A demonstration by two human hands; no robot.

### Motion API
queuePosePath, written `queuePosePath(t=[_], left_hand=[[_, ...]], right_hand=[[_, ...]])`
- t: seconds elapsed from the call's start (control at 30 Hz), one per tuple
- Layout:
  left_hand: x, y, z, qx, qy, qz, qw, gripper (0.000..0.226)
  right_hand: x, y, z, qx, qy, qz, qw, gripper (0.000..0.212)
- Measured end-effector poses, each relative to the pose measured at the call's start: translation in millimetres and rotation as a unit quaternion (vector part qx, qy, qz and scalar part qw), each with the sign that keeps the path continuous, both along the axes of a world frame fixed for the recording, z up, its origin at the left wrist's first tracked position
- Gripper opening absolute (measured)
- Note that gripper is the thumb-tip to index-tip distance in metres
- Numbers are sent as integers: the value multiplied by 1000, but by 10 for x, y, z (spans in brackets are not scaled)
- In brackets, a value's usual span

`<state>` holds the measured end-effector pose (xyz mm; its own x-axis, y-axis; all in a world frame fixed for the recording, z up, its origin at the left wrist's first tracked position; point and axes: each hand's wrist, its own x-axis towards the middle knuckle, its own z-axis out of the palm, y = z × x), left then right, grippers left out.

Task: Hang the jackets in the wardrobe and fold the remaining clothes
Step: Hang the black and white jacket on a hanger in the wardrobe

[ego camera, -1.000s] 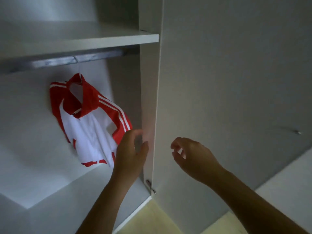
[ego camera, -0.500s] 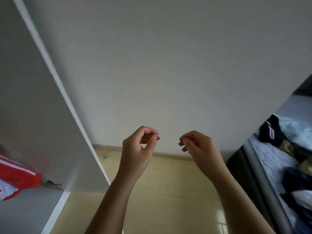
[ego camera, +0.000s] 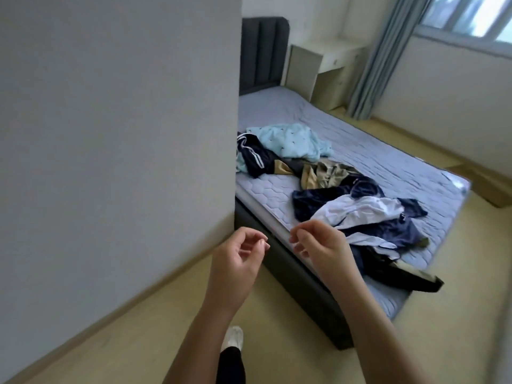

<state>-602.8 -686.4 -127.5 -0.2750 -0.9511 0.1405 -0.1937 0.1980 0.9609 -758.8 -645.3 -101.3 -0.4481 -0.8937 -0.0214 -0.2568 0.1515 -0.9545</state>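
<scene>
Several loose clothes lie in a heap on the bed (ego camera: 393, 162): a light blue garment (ego camera: 291, 139), a dark navy piece with white stripes (ego camera: 253, 155), an olive-tan garment (ego camera: 321, 173), and a navy and white jacket (ego camera: 360, 214) nearest me. My left hand (ego camera: 238, 261) and my right hand (ego camera: 318, 248) hover side by side in front of the bed's near edge, fingers loosely curled, holding nothing. Neither hand touches the clothes. The wardrobe is out of view.
A pale wall (ego camera: 116, 134) fills the left half, ending at a corner beside the bed. A dark headboard (ego camera: 263, 54), a light desk (ego camera: 324, 70) and a blue curtain (ego camera: 379, 56) stand at the far end. The wooden floor (ego camera: 138, 336) lies below me.
My view has swung right, from the wardrobe with the hung red and white jacket, past the door and wall, to the bed. Both hands stay empty and have curled loosely.
</scene>
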Motion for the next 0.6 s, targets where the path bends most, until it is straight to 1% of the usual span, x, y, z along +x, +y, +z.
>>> queuePosePath(t=[0.17, 0.3, 0.43, 0.6], left_hand=[[-863, -1041, -91, 13, -22, -117, 993, 16], [-1518, -1635, -111, 37, -40, -208, 977, 18], [-2087, -1911, -155, 56, -58, -284, 955, 16], [-2770, -2068, -344, 56, -90, -337, 936, 17]], right_hand=[[-755, -628, -114, 31, -10, -101, 994, 22], [-1266, -924, -182, 36, -15, -166, 985, 22], [-1696, -989, -290, 36, -35, -233, 971, 26], [-2243, -997, -487, 33, -88, -292, 952, 25]])
